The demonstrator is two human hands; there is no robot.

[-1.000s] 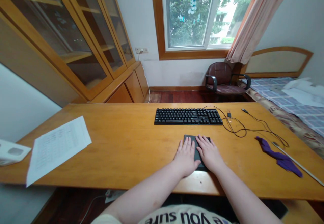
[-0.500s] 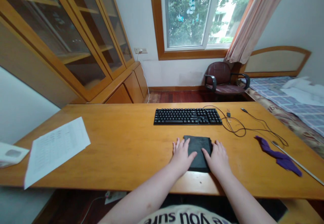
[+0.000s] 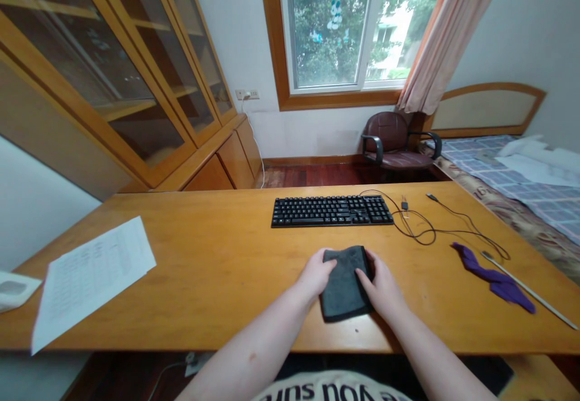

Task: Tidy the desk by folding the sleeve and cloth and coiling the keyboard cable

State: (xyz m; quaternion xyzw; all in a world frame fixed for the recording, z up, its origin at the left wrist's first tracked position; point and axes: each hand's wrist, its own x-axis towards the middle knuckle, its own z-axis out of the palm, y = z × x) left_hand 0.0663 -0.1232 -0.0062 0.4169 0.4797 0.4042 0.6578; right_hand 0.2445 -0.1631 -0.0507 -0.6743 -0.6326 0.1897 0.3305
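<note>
A folded dark grey cloth (image 3: 347, 289) is held between my two hands at the near side of the desk, its far edge tilted up a little. My left hand (image 3: 316, 273) grips its left edge, thumb on top and fingers tucked beneath. On the right edge, my right hand (image 3: 379, 283) is closed the same way, with its thumb on the upper face and the other fingers mostly hidden behind. Just beyond the cloth lies a black keyboard (image 3: 333, 211).
The keyboard's black cable (image 3: 419, 232) loops over the wooden desk (image 3: 203, 268). To the right lie a crumpled purple cloth (image 3: 493, 275) and a thin pale stick (image 3: 534, 292). Printed paper sheets (image 3: 93, 274) rest at the left, beside a white object (image 3: 16, 289).
Both hands went from lying spread on the flat cloth to gripping its sides. The cloth has come up at its far edge and turned slightly.
</note>
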